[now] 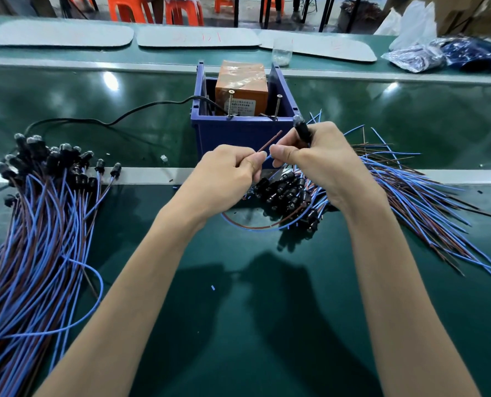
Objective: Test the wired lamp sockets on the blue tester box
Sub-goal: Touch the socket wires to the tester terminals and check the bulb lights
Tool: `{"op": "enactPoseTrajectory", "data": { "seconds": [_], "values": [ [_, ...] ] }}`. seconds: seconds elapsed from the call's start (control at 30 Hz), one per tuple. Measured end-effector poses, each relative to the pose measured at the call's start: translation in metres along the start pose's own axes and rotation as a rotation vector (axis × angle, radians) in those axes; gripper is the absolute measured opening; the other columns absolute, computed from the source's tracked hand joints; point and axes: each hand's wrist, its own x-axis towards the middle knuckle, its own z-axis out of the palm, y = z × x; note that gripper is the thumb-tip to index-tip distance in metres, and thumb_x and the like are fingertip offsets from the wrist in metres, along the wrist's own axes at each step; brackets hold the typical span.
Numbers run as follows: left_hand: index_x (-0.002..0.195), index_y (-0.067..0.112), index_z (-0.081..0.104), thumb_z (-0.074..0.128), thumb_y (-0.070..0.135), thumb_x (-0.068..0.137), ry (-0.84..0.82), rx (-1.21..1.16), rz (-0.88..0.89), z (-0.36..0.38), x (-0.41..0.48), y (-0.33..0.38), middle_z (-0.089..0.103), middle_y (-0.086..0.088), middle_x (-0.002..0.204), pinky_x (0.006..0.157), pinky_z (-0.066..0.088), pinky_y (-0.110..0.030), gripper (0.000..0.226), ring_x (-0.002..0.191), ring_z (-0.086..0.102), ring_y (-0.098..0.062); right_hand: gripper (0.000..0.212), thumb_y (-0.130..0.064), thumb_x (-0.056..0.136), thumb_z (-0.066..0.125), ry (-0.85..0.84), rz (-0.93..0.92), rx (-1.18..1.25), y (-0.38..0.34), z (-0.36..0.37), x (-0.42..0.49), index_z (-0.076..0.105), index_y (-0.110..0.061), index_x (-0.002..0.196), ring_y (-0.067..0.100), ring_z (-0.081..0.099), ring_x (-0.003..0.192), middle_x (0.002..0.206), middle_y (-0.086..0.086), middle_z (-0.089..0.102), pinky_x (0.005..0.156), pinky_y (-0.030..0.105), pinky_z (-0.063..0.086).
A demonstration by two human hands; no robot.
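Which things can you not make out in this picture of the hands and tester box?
Head view:
label on orange unit in the blue tester box: print too small
socket: mostly hidden in the right hand
blue wire end: covered by the left hand pinching it
left wire bundle: cut off by left edge

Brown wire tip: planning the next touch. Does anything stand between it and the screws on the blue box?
Nothing visible: open air separates the brown wire tip from the screws on the blue box.
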Motion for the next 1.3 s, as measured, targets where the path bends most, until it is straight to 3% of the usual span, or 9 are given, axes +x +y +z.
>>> {"op": "enactPoseTrajectory", "data": {
  "seconds": [0.17, 0.3, 0.53, 0.63, 0.7, 0.8, 1.0, 1.13, 1.3],
  "values": [
    [0.056, 0.018, 0.049, 0.047, 0.03, 0.099, 0.099, 0.125, -0.017, 0.002, 0.001, 0.002, 0.041, 0.008, 0.038, 0.045, 0.028, -0.019, 0.045, 0.044, 0.04, -0.008, 0.024, -0.019, 0.083, 0.071, 0.077, 0.037, -0.014, -0.002, 0.01, 0.002, 0.063, -0.022, 0.061, -0.01, 0.054, 0.049, 0.049, -0.017, 0.064, 0.052, 0.006, 0.04],
    [0.062, 0.015, 0.052, 0.046, 0.034, 0.098, 0.163, 0.224, -0.058, 0.004, 0.003, 0.001, 0.047, 0.002, 0.055, 0.057, 0.031, -0.033, 0.041, 0.061, 0.044, -0.025, 0.023, -0.018, 0.083, 0.07, 0.136, 0.034, -0.052, -0.004, 0.018, 0.0, 0.063, -0.021, 0.061, -0.012, 0.052, 0.045, 0.044, -0.02, 0.059, 0.045, 0.003, 0.035],
    [0.056, 0.022, 0.042, 0.045, 0.034, 0.097, 0.191, 0.372, -0.069, 0.006, 0.004, 0.007, 0.048, -0.003, 0.062, 0.062, 0.033, -0.033, 0.043, 0.072, 0.048, -0.034, 0.016, -0.017, 0.084, 0.068, 0.195, 0.053, -0.042, 0.0, 0.026, 0.0, 0.068, -0.016, 0.068, -0.012, 0.052, 0.048, 0.045, -0.016, 0.06, 0.048, 0.005, 0.036],
    [0.055, 0.021, 0.041, 0.046, 0.035, 0.097, 0.203, 0.414, -0.091, 0.004, 0.002, 0.009, 0.044, -0.001, 0.059, 0.063, 0.033, -0.032, 0.044, 0.071, 0.045, -0.035, 0.015, -0.019, 0.087, 0.063, 0.294, 0.065, -0.137, 0.002, 0.022, 0.005, 0.071, -0.011, 0.077, 0.0, 0.061, 0.065, 0.064, -0.004, 0.069, 0.064, 0.02, 0.047],
    [0.055, 0.021, 0.044, 0.047, 0.035, 0.096, 0.205, 0.419, -0.094, -0.002, 0.001, 0.007, 0.045, -0.002, 0.059, 0.063, 0.034, -0.032, 0.044, 0.071, 0.047, -0.035, 0.02, -0.019, 0.089, 0.061, 0.361, 0.058, -0.106, 0.003, 0.008, 0.008, 0.068, -0.018, 0.07, -0.006, 0.058, 0.061, 0.062, -0.009, 0.068, 0.064, 0.018, 0.043],
    [0.057, 0.019, 0.051, 0.047, 0.035, 0.097, 0.178, 0.388, -0.108, -0.013, 0.001, 0.003, 0.052, -0.003, 0.062, 0.062, 0.036, -0.032, 0.043, 0.072, 0.05, -0.032, 0.027, -0.022, 0.09, 0.061, 0.212, 0.021, 0.012, -0.001, 0.0, 0.005, 0.068, -0.024, 0.065, -0.01, 0.054, 0.057, 0.063, -0.013, 0.07, 0.067, 0.015, 0.04],
    [0.061, 0.016, 0.057, 0.048, 0.034, 0.097, 0.021, 0.364, -0.097, -0.022, 0.001, 0.002, 0.05, 0.0, 0.056, 0.053, 0.034, -0.028, 0.041, 0.057, 0.044, -0.018, 0.018, -0.034, 0.093, 0.061, -0.014, 0.056, 0.076, -0.008, 0.015, -0.001, 0.072, -0.019, 0.095, -0.007, 0.048, 0.042, 0.084, 0.001, 0.075, 0.05, 0.016, 0.032],
    [0.059, 0.018, 0.054, 0.049, 0.033, 0.097, -0.003, 0.34, -0.066, -0.02, 0.0, 0.002, 0.052, 0.004, 0.054, 0.053, 0.035, -0.025, 0.041, 0.057, 0.045, -0.016, 0.006, -0.009, 0.088, 0.067, -0.049, -0.026, 0.161, -0.009, 0.01, -0.005, 0.071, -0.007, 0.085, -0.004, 0.049, 0.039, 0.076, 0.007, 0.072, 0.043, 0.005, 0.034],
    [0.057, 0.02, 0.053, 0.048, 0.034, 0.098, -0.01, 0.322, -0.053, -0.019, 0.0, 0.002, 0.046, 0.017, 0.038, 0.043, 0.03, -0.015, 0.044, 0.048, 0.041, -0.009, 0.015, -0.012, 0.086, 0.069, -0.015, -0.067, 0.087, -0.004, 0.003, -0.004, 0.07, -0.019, 0.073, -0.007, 0.051, 0.047, 0.067, -0.005, 0.072, 0.051, 0.004, 0.034]
  ]
}}
